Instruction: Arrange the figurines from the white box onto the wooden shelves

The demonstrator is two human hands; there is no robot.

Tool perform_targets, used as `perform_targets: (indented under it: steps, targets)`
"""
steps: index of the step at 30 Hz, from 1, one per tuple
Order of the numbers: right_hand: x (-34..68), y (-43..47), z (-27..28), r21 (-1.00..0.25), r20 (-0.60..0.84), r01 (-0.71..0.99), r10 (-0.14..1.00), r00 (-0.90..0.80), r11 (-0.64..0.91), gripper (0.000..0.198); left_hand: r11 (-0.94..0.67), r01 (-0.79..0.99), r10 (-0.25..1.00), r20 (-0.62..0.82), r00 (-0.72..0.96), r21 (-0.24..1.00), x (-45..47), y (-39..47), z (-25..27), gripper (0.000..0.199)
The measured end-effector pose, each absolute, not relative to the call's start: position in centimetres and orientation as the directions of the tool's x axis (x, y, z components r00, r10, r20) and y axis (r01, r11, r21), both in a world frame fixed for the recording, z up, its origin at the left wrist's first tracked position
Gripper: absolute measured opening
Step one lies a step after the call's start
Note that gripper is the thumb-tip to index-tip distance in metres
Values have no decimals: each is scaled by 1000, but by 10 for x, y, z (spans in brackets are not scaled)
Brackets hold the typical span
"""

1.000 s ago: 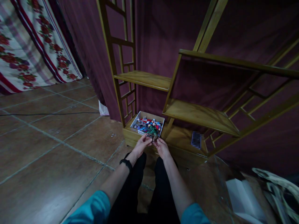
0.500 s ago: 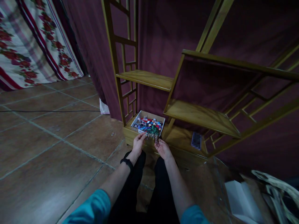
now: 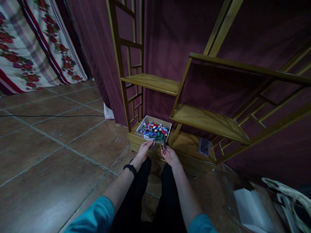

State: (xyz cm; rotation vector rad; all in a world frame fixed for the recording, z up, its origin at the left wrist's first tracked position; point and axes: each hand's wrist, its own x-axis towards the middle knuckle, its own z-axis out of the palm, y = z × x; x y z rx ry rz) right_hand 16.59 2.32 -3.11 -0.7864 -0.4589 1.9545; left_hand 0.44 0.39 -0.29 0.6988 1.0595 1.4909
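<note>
Between my two hands is a small green and brown figurine (image 3: 159,137), held in front of the near edge of a white box (image 3: 147,137). My left hand (image 3: 144,149) pinches its left side with the fingertips. On the other side, my right hand (image 3: 169,156) has its fingers closed on the figurine's lower right part. Several colourful small figures (image 3: 152,129) lie heaped in the box, which sits on the bottom board of a wooden shelf. The figurine hides part of the box's front rim, and its finer detail is too small to make out.
The wooden shelf unit (image 3: 150,82) rises ahead, with a slanting upright and a low board (image 3: 209,120) to the right. A blurred dark item (image 3: 204,147) stands on the bottom board. A white box-like object (image 3: 252,207) lies at the lower right. A cable (image 3: 53,116) crosses the tiled floor.
The figurine has turned slightly in my hands, with its lower parts now spread apart. My left hand has shifted a little downward; my right hand stays nearly in place.
</note>
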Motion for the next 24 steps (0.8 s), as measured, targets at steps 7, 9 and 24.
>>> perform_targets:
  steps: [7, 9, 24]
  targets:
    - [163, 23, -28, -613, -347, -636, 883, -316, -468, 16, 146, -515, 989, -133, 62, 845, -1, -1, -4, 26]
    - [162, 24, -27, -616, -358, -640, 887, -292, -459, 17, 153, -524, 988, -137, 70, 838, -1, -2, -4, 26]
    - [162, 25, -23, -598, -328, -668, 895, -301, -444, 16, 95, -587, 985, -161, -61, 804, 2, 4, -11, 37]
